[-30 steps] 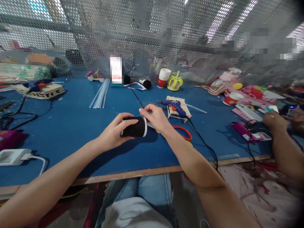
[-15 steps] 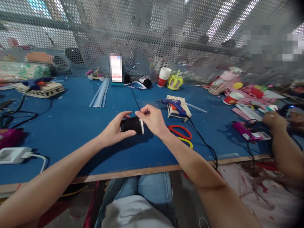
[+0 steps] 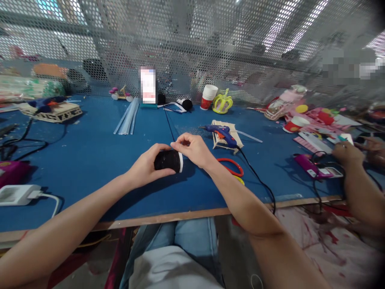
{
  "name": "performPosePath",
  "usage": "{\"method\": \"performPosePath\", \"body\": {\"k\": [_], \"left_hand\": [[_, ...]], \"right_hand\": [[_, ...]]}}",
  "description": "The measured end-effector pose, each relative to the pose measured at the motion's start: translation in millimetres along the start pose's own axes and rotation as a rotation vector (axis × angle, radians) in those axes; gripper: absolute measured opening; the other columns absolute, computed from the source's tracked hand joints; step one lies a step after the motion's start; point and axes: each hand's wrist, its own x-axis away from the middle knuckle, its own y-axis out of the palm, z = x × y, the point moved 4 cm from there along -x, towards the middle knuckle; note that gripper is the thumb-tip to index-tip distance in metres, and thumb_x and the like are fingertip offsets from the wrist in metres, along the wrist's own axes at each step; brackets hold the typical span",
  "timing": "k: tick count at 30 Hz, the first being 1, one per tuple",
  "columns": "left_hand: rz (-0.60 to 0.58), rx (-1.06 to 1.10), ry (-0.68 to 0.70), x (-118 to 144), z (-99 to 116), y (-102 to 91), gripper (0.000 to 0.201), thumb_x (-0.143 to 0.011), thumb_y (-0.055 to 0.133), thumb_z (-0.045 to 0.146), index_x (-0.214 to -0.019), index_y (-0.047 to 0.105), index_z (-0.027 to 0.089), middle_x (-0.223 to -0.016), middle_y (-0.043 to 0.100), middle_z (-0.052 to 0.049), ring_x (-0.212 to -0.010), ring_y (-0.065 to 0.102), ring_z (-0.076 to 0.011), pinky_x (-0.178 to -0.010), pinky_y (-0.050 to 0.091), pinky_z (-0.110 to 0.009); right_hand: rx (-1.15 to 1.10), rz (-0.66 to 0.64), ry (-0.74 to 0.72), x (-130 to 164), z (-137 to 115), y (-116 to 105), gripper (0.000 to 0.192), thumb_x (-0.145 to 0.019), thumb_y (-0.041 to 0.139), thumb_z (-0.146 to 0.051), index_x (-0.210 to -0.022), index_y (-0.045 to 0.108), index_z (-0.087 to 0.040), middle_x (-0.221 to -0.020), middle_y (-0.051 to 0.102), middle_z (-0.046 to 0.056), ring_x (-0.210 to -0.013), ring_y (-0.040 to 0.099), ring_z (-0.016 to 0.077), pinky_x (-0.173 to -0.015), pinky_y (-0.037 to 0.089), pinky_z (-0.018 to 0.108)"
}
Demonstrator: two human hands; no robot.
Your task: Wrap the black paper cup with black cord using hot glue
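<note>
**A:** Head view, centre of the frame: the left hand (image 3: 144, 170) is wrapped round a black cup (image 3: 167, 160) lying on its side, white rim facing right, just above the blue table (image 3: 90, 160).

**B:** Firm grasp there, thumb on the near side, fingers over the top. And the right hand (image 3: 194, 150)?

**A:** Thumb and forefinger pinched together right at the cup's rim, on a thin black strand (image 3: 167, 122) running up toward the top of the frame. Whether they nip the strand or the rim itself, I cannot tell.

**B:** Just right of that hand, red scissors (image 3: 231, 166) lie flat, partly hidden by the forearm.

**A:** Above them a blue glue gun (image 3: 221, 131) rests on a small wooden stand (image 3: 227, 140), its black cord trailing to the table's lower edge.

**B:** Upper middle: a red and white paper cup (image 3: 208, 97) beside a yellow crown (image 3: 221, 103). Clear glue sticks (image 3: 128, 117) left of centre.

**A:** Far right edge, another person's hand (image 3: 345, 154) near a magenta device (image 3: 308, 166). Lower left, a white power adapter (image 3: 16, 194).
</note>
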Motion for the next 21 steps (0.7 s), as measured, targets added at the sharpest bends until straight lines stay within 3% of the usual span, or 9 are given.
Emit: {"method": "performPosePath", "body": {"k": [9, 15, 21], "left_hand": [[-0.120, -0.060, 0.155, 5, 12, 4.1, 0.061, -0.079, 0.062, 0.040, -0.132, 0.036, 0.023, -0.115, 0.049, -0.010, -0.106, 0.052, -0.0219, -0.090, 0.046, -0.036], [-0.216, 0.074, 0.151, 8, 23, 8.4, 0.063, -0.074, 0.067, 0.040, -0.129, 0.043, 0.022, -0.117, 0.048, -0.010, -0.110, 0.051, -0.0226, -0.095, 0.043, -0.036], [-0.322, 0.251, 0.180, 10, 35, 10.8, 0.063, -0.068, 0.072, 0.040, -0.124, 0.048, 0.023, -0.113, 0.051, -0.009, -0.105, 0.054, -0.0227, -0.094, 0.044, -0.038]], "right_hand": [[-0.057, -0.055, 0.232, -7, 11, 2, 0.034, -0.069, 0.064, -0.048, -0.067, 0.057, -0.015, -0.055, 0.048, -0.005, -0.051, 0.037, 0.0067, -0.051, 0.030, 0.023], [-0.005, -0.125, 0.239, -7, 14, 8, 0.028, -0.071, 0.063, -0.042, -0.068, 0.058, -0.015, -0.058, 0.052, -0.003, -0.053, 0.043, 0.0074, -0.052, 0.034, 0.022], [0.031, -0.190, 0.294, -5, 15, 11, 0.020, -0.075, 0.060, -0.031, -0.065, 0.053, -0.016, -0.051, 0.049, -0.005, -0.040, 0.043, 0.0058, -0.042, 0.036, 0.020]]}}
